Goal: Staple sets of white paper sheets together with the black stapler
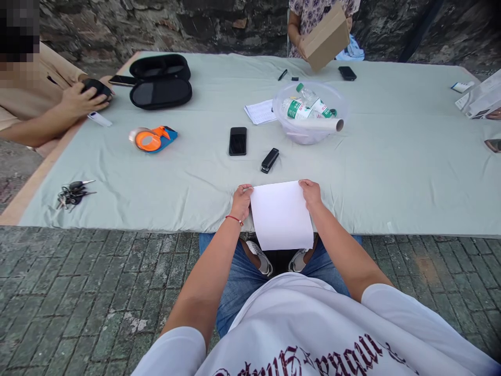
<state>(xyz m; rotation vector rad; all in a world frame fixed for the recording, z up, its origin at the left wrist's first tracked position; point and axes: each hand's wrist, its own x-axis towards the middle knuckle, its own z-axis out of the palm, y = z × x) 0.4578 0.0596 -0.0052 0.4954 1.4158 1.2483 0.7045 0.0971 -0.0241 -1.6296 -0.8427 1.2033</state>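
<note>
A blank white sheet of paper point(282, 216) is stretched between my two hands at the table's near edge, its lower part hanging over my lap. My left hand point(241, 201) pinches the upper left corner, a red cord bracelet round the wrist. At the upper right corner my right hand point(311, 192) grips the paper between thumb and fingers. Just beyond the sheet lies a black stapler point(270, 160). A black phone point(238, 141) rests flat to the stapler's left.
A clear plastic bowl point(279, 117) holds bottles and a paper roll, with written sheets point(258, 112) beside it. Leftward are an orange tape dispenser point(151, 139), keys point(73, 195) and an open black case point(160, 94). Across the table a person holds a cardboard box point(327, 39); other people sit at both ends.
</note>
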